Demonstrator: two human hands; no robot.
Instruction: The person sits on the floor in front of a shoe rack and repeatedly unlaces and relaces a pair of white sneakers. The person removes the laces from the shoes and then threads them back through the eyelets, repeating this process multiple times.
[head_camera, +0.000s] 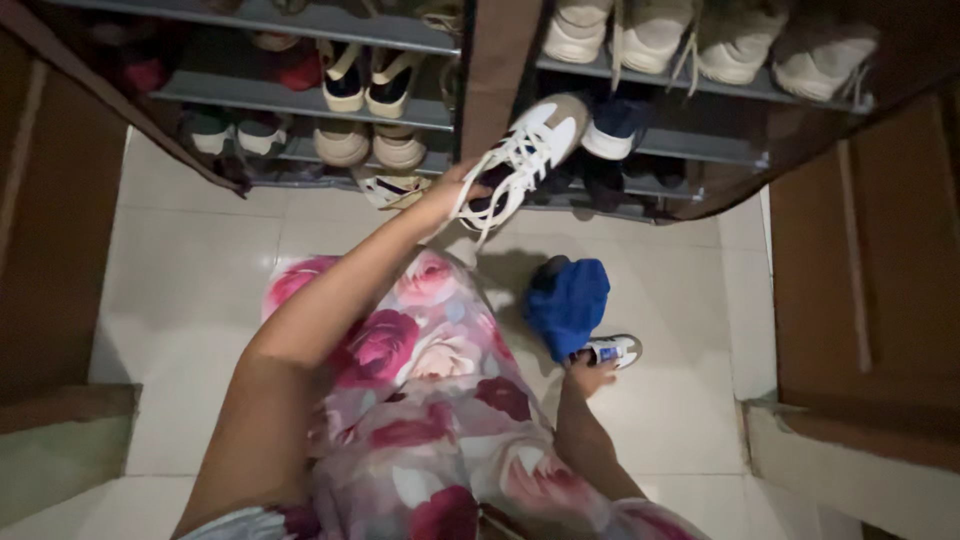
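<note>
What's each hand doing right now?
Left hand: closed, holding a white sneaker.
Right hand: on a second white sneaker; grip cannot be told.

Glossy white tiled floor (190, 290); matt blue cloth (568, 302); white sneaker (525, 150), smooth leather-look, fabric laces, upper centre; grey metal-looking shelves (300, 98); floral cloth garment (430, 420), matt.

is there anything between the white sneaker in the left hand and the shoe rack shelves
Nothing visible. The left hand holds the white sneaker up right in front of the shoe rack, toe toward a shelf. The brown curtain flap hangs just left of it, beside the shoe, not across its way.
</note>
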